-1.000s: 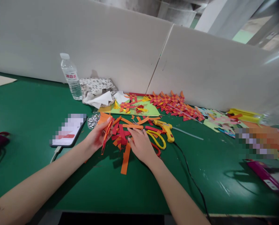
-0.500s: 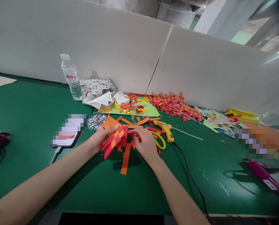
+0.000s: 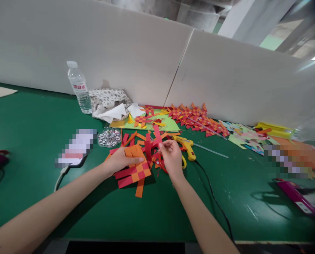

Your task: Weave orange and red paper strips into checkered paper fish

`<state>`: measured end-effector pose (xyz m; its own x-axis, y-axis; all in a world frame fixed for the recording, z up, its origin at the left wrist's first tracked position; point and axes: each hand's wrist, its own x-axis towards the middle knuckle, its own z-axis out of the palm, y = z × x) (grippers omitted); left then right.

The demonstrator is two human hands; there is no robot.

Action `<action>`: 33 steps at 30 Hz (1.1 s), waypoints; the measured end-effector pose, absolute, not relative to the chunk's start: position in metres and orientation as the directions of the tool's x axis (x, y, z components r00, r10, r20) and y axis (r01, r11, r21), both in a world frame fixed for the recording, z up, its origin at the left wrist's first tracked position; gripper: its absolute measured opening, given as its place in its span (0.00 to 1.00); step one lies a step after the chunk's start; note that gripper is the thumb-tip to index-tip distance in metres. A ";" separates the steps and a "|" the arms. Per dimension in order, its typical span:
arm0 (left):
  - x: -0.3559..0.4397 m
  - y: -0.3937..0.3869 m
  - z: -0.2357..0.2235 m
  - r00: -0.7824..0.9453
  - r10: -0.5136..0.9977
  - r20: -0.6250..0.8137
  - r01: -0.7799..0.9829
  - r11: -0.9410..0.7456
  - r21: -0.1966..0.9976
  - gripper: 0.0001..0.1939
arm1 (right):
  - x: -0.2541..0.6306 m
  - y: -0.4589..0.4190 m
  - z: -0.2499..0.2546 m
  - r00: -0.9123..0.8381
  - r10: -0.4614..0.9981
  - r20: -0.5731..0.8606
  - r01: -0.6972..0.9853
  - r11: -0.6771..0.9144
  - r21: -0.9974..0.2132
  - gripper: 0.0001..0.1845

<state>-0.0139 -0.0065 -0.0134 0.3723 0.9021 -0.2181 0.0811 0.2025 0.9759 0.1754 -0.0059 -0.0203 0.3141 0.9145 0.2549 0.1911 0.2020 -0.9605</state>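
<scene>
My left hand (image 3: 122, 159) grips a half-woven piece of red and orange paper strips (image 3: 136, 171), thumb on top of its checkered part, held low over the green table (image 3: 36, 141). My right hand (image 3: 170, 155) pinches a red paper strip (image 3: 156, 135) that sticks up from the weave. Loose red and orange strips (image 3: 139, 135) lie scattered under and behind both hands.
Yellow scissors (image 3: 183, 161) and a yellow glue gun (image 3: 187, 146) with a black cord lie right of my hands. A dish of googly eyes (image 3: 109, 137), a phone (image 3: 75, 148) and a water bottle (image 3: 79, 88) stand left. Finished woven fish (image 3: 197, 116) line the white partition.
My left hand turned the woven piece flat and lowered it toward the table. My right hand rose from the loose strips and pinched a red strip, pulling it upward.
</scene>
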 end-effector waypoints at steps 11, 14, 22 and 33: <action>-0.014 -0.004 -0.019 0.425 0.885 -0.189 0.054 0.184 0.981 0.11 | 0.169 -0.019 -0.009 0.137 0.868 0.477 0.344 0.410 -0.845 0.10; -0.015 -0.003 -0.021 0.392 0.913 -0.116 0.036 0.110 0.993 0.12 | 0.162 -0.024 -0.010 -0.151 0.905 0.398 0.425 0.424 -0.800 0.10; -0.016 -0.003 -0.018 0.387 0.921 -0.049 0.083 0.019 0.996 0.09 | 0.162 -0.026 -0.016 -0.303 0.890 0.340 0.552 0.454 -0.699 0.17; -0.015 -0.001 -0.002 0.250 0.962 -0.107 -0.037 0.120 0.992 0.27 | 0.169 -0.023 -0.006 0.109 0.886 0.450 0.486 0.347 -0.802 0.21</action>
